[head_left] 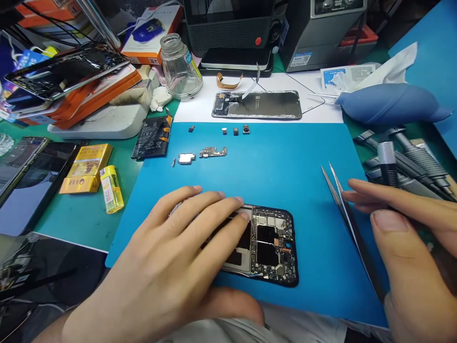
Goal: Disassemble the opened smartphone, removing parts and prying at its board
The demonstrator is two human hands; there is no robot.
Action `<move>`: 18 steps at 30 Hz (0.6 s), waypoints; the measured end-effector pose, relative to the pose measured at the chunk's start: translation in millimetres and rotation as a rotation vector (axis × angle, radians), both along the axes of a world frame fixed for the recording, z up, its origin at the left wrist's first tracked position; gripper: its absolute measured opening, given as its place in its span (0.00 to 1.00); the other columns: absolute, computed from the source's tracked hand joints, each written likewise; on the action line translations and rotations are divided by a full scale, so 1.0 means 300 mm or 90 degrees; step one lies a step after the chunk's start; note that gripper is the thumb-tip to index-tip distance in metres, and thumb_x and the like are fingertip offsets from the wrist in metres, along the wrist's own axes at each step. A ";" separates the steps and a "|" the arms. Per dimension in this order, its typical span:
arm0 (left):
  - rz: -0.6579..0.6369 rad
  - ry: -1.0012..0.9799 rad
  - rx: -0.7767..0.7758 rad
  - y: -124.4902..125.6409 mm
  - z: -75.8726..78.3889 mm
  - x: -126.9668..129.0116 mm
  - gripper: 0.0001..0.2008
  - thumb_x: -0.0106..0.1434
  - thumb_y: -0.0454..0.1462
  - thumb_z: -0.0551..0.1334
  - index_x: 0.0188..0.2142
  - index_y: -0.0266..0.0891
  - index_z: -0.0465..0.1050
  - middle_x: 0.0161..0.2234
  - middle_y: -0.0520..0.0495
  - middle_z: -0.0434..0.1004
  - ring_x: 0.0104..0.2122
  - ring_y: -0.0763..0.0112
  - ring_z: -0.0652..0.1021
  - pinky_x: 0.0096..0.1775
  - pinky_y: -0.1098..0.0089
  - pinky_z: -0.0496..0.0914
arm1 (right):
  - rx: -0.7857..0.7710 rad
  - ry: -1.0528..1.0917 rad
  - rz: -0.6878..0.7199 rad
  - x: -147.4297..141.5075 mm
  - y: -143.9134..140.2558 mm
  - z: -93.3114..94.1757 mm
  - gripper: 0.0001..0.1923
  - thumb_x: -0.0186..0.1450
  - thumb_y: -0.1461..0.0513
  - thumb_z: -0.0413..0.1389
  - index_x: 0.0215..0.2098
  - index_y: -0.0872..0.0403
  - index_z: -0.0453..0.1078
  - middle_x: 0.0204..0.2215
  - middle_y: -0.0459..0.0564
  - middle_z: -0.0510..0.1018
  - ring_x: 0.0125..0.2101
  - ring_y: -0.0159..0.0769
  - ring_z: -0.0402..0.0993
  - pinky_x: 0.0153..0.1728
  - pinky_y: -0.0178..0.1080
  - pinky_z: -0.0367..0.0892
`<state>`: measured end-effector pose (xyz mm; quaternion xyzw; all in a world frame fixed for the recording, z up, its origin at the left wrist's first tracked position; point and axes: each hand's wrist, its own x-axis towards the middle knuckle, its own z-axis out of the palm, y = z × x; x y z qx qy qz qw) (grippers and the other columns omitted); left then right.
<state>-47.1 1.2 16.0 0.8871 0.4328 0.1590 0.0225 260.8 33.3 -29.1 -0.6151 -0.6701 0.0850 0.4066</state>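
My left hand (178,243) lies across an opened phone (274,247), fingertips at its far edge and thumb by its near side, holding it on the blue mat (314,286). Its fingers hide the phone's left part; the circuit board shows at the right end. A pair of tweezers (352,224) lies on the mat, tips pointing away from me. Right beside it, my right hand (414,243) is open, thumb and fingers apart. Farther back lie a small circuit board (213,152), a silvery part (186,158) and several small camera modules (246,129).
A black battery (152,137) overlaps the mat's left edge. Behind the mat lie a phone screen (264,105) and a glass jar (180,66). At the right are a blue air blower (389,102) and several screwdrivers (403,162). A yellow lighter (111,189) lies left.
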 end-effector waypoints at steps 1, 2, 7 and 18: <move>0.006 0.008 -0.010 0.001 0.002 -0.008 0.36 0.81 0.62 0.63 0.73 0.38 0.72 0.74 0.42 0.79 0.74 0.51 0.76 0.81 0.56 0.52 | 0.028 -0.010 0.014 -0.003 0.003 -0.002 0.17 0.85 0.46 0.57 0.64 0.32 0.84 0.58 0.43 0.86 0.60 0.49 0.83 0.71 0.61 0.71; 0.011 0.016 -0.016 0.002 0.003 -0.017 0.36 0.81 0.62 0.64 0.74 0.40 0.71 0.75 0.42 0.77 0.74 0.50 0.75 0.81 0.56 0.51 | 0.052 -0.028 0.022 -0.006 0.006 -0.004 0.16 0.85 0.48 0.58 0.64 0.31 0.84 0.59 0.42 0.86 0.60 0.48 0.83 0.71 0.58 0.71; 0.017 0.044 -0.054 0.000 0.006 -0.054 0.38 0.82 0.60 0.63 0.79 0.43 0.64 0.77 0.43 0.75 0.73 0.49 0.74 0.75 0.55 0.60 | 0.049 -0.122 -0.024 -0.004 0.004 -0.017 0.20 0.83 0.44 0.57 0.64 0.39 0.85 0.58 0.54 0.83 0.61 0.58 0.81 0.62 0.61 0.74; -0.009 -0.013 0.025 -0.017 -0.003 -0.080 0.23 0.83 0.46 0.67 0.72 0.48 0.74 0.73 0.42 0.77 0.73 0.53 0.77 0.79 0.54 0.68 | 0.061 -0.106 -0.048 -0.073 -0.002 0.037 0.18 0.83 0.47 0.58 0.60 0.42 0.86 0.59 0.57 0.82 0.64 0.61 0.79 0.65 0.65 0.75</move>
